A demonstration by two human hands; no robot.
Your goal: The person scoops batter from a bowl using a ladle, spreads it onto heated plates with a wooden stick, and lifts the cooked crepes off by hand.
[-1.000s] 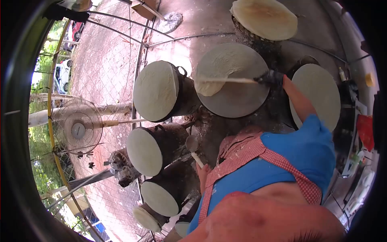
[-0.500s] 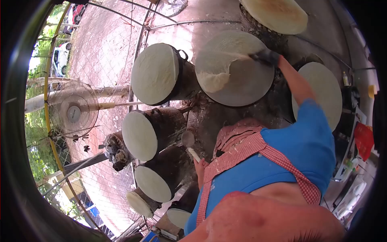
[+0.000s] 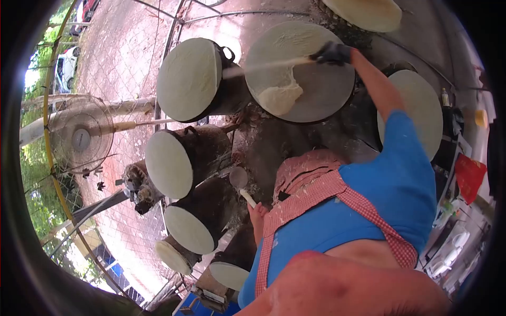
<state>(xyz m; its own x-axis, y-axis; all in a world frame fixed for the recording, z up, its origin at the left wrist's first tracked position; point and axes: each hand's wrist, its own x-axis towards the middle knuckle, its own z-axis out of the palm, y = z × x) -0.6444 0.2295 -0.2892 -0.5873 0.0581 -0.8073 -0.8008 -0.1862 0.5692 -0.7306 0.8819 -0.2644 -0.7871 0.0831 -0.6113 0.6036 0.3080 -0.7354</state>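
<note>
My right hand, in a black glove, is closed on a long pale wooden stick, blurred by motion, held across a large round griddle. A thin layer of wet batter coats the griddle's upper left, and a thicker lump of batter sits at its lower left. Near my apron, my left hand grips a ladle by its light handle. The ladle's round bowl points away from me, beside the dark side of a drum.
Several drum stoves with pale round tops stand to the left, including one griddle covered in batter. Another pale griddle is at the right, and a large flatbread lies above. A fan stands behind wire fencing.
The stick in my right hand has swept across the griddle, and the batter lump has become more compact at the lower left. My left hand still holds the ladle. The view has shifted slightly.
</note>
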